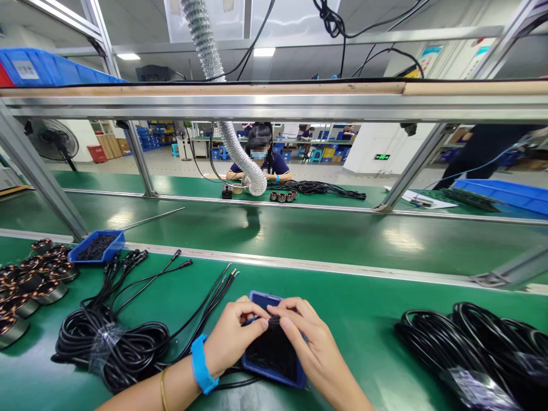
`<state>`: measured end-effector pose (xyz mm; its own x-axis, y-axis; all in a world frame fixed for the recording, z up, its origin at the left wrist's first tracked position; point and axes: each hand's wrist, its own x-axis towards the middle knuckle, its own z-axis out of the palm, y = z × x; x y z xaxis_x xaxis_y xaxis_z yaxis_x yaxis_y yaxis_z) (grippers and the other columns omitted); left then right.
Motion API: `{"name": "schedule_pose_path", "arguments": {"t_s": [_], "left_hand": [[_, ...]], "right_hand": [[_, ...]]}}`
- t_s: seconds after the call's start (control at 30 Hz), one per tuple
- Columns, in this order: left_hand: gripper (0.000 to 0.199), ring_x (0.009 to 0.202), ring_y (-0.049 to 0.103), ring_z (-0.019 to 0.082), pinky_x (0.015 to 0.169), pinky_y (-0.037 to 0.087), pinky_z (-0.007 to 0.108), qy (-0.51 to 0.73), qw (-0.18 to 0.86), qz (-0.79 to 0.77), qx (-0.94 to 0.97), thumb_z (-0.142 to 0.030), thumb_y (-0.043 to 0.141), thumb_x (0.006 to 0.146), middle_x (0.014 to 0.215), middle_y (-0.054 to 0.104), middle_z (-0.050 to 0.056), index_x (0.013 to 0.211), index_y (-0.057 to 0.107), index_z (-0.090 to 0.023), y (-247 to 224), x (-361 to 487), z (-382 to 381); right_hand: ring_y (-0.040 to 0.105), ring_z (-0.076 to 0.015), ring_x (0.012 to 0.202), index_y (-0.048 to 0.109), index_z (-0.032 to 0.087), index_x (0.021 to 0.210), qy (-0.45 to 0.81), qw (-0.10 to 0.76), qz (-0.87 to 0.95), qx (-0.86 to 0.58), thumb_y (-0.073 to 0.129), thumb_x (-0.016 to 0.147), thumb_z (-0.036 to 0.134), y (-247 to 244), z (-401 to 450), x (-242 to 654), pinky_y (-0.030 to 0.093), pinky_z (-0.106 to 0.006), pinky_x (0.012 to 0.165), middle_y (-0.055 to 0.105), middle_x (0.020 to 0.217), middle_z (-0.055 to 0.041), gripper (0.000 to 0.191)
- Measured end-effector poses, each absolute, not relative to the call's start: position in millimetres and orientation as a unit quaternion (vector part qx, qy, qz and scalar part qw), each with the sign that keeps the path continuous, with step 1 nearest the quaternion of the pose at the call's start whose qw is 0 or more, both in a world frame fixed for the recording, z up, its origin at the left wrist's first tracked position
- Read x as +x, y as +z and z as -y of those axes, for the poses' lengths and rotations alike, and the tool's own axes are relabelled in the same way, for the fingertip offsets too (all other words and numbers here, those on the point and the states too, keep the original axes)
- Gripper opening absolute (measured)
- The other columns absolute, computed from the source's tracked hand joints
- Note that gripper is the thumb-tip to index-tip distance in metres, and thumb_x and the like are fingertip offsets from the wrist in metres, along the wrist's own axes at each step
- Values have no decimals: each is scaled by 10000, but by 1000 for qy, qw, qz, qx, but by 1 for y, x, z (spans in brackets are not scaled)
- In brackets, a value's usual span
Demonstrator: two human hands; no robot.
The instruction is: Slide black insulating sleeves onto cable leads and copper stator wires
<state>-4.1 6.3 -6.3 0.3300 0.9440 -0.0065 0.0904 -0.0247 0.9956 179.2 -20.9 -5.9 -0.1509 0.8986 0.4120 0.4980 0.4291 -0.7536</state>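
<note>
Both hands meet over a small blue tray (295, 374) whose bottom is covered with fine black pieces. My left hand (237, 331), with a blue wristband, pinches at small dark pieces from the left. From the right, my right hand (303, 337) has its thumb and fingers closed at the same spot. The fingertips nearly touch, with thin black pieces (274, 321) between them, too small to name surely. Left of the tray lies a bundle of black cables (115, 348) bound with clear film. Their stripped ends (233, 275) fan out just beyond my left hand.
Copper-wound motor stators (25, 285) crowd the far left, beside a blue bin (96, 248) of black pieces. More coiled cables (471, 348) lie at right. A metal frame rail (274, 260) crosses behind the mat. Opposite sits a co-worker (261, 154) near a flexible duct (235, 142).
</note>
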Motion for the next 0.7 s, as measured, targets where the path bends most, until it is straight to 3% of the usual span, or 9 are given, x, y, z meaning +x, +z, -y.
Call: {"name": "schedule_pose_path", "arguments": {"t_s": [0.13,0.23,0.37,0.7], "left_hand": [[258,727,546,156,632,437,281,388,600,-391,580,-246,651,719,876,568,38,949,724,-154,-7,-4,-4],[263,660,573,134,637,467,278,412,611,-397,547,-225,698,700,800,585,6,951,663,-155,-6,-4,-3],[205,619,603,139,590,451,258,414,625,-405,523,-254,758,670,684,618,2,776,615,-153,-4,-3,-4],[301,611,632,149,573,452,252,437,648,-391,486,-320,843,623,626,641,3,728,617,-152,6,1,1]], "right_hand": [[648,-172,685,736,203,877,296,472,664,-499,623,885,378,-4,19,178,534,-259,622,715,817,-48,209],[651,-177,670,713,196,774,338,476,640,-499,646,853,401,-2,19,176,531,-257,621,713,746,-35,230],[630,-173,661,708,188,747,354,468,643,-491,645,843,389,-1,19,177,517,-259,625,696,711,-30,232],[702,-192,689,720,180,907,451,495,572,-474,757,766,454,-5,21,174,576,-294,661,750,810,-57,310]]}}
